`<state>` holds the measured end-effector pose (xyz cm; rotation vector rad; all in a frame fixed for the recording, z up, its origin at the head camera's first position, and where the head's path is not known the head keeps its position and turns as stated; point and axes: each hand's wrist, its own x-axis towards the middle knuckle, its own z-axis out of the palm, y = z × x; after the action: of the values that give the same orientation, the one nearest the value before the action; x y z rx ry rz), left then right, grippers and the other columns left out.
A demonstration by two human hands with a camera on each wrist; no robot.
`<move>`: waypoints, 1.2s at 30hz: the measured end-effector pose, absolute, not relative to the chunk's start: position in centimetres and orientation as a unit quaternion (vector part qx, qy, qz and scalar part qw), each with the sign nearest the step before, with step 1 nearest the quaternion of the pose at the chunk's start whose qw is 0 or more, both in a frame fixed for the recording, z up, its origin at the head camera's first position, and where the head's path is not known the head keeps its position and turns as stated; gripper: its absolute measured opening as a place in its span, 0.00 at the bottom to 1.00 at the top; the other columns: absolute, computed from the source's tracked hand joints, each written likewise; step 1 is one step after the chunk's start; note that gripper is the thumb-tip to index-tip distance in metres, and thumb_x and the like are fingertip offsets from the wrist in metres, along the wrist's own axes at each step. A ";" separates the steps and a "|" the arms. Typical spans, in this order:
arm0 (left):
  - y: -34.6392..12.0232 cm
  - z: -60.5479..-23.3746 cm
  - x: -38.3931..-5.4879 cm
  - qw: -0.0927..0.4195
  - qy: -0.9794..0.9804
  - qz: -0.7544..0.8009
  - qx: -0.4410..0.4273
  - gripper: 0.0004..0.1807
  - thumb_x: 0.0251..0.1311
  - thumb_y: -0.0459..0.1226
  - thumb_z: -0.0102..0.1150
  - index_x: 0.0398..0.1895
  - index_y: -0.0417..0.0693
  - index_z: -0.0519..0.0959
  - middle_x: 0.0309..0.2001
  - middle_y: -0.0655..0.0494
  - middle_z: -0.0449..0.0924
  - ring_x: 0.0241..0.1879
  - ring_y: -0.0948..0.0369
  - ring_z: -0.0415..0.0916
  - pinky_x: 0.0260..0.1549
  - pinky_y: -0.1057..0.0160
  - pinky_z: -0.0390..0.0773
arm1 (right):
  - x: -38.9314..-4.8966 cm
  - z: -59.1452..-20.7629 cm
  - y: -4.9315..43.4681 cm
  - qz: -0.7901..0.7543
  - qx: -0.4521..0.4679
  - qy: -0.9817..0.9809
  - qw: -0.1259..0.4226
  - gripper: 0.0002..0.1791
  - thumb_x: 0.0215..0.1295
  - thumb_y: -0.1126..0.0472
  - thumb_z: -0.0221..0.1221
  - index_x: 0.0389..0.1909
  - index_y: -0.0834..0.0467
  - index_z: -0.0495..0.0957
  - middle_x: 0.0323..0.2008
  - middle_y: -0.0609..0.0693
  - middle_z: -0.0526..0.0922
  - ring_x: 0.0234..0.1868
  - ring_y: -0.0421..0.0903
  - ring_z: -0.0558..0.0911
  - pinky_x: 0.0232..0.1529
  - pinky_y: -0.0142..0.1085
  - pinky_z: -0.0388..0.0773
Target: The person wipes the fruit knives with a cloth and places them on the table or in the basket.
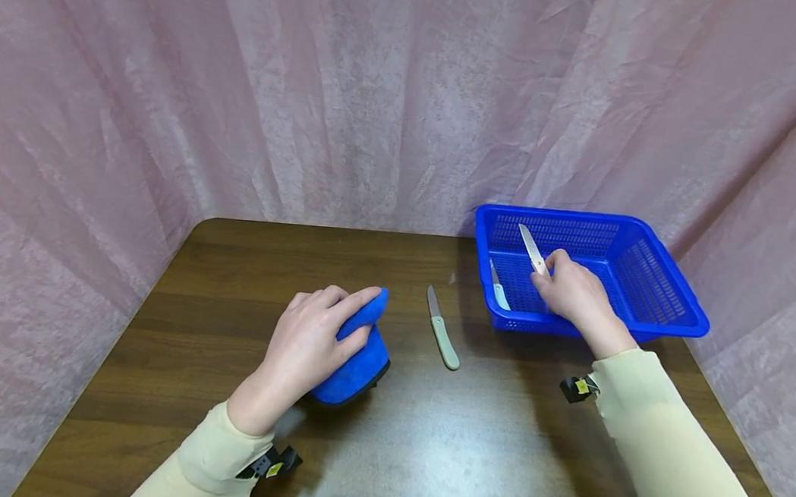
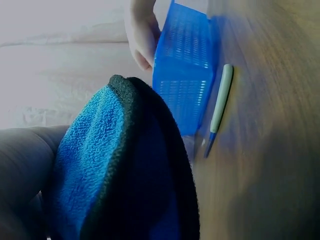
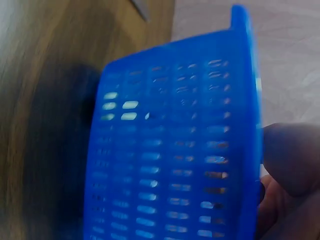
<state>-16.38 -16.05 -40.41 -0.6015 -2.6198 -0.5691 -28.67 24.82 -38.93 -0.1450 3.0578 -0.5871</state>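
Right hand pinched a pale-handled knife over the blue basket, right of the frame; a second knife lay inside. Nearer centre, a green-handled knife rested on the table, and the left hand gripped a blue cloth. Any slackened pinch could have dropped the blade.

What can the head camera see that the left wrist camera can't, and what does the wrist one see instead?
Only the head view shows the knife held in the right hand and the second knife inside the blue basket.

Only the left wrist view shows the shadowy hollow inside the folded blue cloth.

Both show the cloth, the left hand, the right hand, the basket, the green-handled knife, the table and the curtain.
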 end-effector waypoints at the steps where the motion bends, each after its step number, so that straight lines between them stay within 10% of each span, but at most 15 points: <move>1: -16.0 -40.5 -16.4 0.197 -0.935 -0.202 -0.217 0.29 0.69 0.44 0.73 0.74 0.61 0.83 0.48 0.51 0.88 0.46 0.51 0.86 0.52 0.42 0.79 | -28.9 -39.1 24.9 -0.185 -0.046 0.981 0.021 0.21 0.80 0.52 0.58 0.54 0.68 0.72 0.36 0.64 0.83 0.40 0.66 0.82 0.45 0.63 0.76; 9: -15.9 -40.9 -16.1 0.181 -0.940 -0.195 -0.216 0.30 0.70 0.45 0.72 0.75 0.62 0.82 0.48 0.52 0.88 0.46 0.51 0.86 0.53 0.42 0.79 | -34.2 -44.8 28.3 -0.146 -0.059 0.984 0.084 0.21 0.76 0.44 0.61 0.42 0.60 0.74 0.37 0.63 0.82 0.41 0.66 0.80 0.47 0.62 0.76; 21: -15.7 -40.9 -15.9 0.169 -0.943 -0.191 -0.215 0.29 0.72 0.45 0.70 0.75 0.64 0.81 0.49 0.54 0.88 0.47 0.52 0.86 0.54 0.41 0.79 | -32.0 -40.9 24.9 -0.115 -0.055 0.978 0.163 0.20 0.78 0.50 0.62 0.43 0.66 0.73 0.37 0.63 0.79 0.42 0.64 0.80 0.51 0.60 0.77; 36: -15.7 -41.2 -15.9 0.170 -0.944 -0.186 -0.212 0.29 0.71 0.46 0.70 0.75 0.64 0.82 0.48 0.54 0.88 0.46 0.53 0.85 0.53 0.43 0.79 | -40.8 -52.3 30.3 -0.100 -0.071 0.970 0.211 0.21 0.68 0.42 0.68 0.34 0.58 0.81 0.29 0.54 0.83 0.31 0.54 0.82 0.35 0.50 0.78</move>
<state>-15.89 -15.75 -41.24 -0.6012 -2.6826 -0.5294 -40.79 30.32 -52.33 -0.1967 2.6945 -0.2791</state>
